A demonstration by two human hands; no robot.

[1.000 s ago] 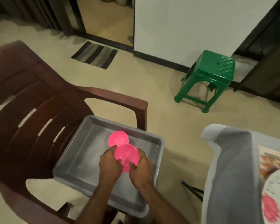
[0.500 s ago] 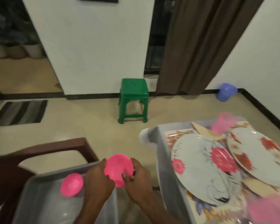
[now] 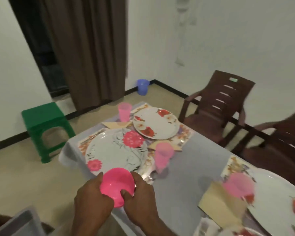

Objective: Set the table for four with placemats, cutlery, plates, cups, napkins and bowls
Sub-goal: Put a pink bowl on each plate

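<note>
Both hands hold a pink bowl (image 3: 117, 183) over the near left edge of the table (image 3: 191, 169). My left hand (image 3: 92, 203) grips its left side and my right hand (image 3: 140, 196) grips its right side with the thumb on the wall. Beyond it lies a white plate with pink flowers (image 3: 114, 150) on a floral placemat (image 3: 83, 145). A second plate with red flowers (image 3: 156, 122) sits farther back. A third plate (image 3: 278, 198) lies at the right. Pink cups stand at the far corner (image 3: 124, 111), mid table (image 3: 163, 154) and right (image 3: 238, 184). Folded napkins (image 3: 218, 206) lie beside the plates.
A green stool (image 3: 44, 123) stands on the floor left of the table. Two brown chairs (image 3: 216, 106) stand at the table's far right side. The grey tub's corner (image 3: 19, 223) shows at the bottom left. A blue bucket (image 3: 142, 86) sits in the far corner by the curtain.
I have turned right from the grey tub on the chair to the table. Both hands carried the pink bowl out of the tub and over the table's edge.
</note>
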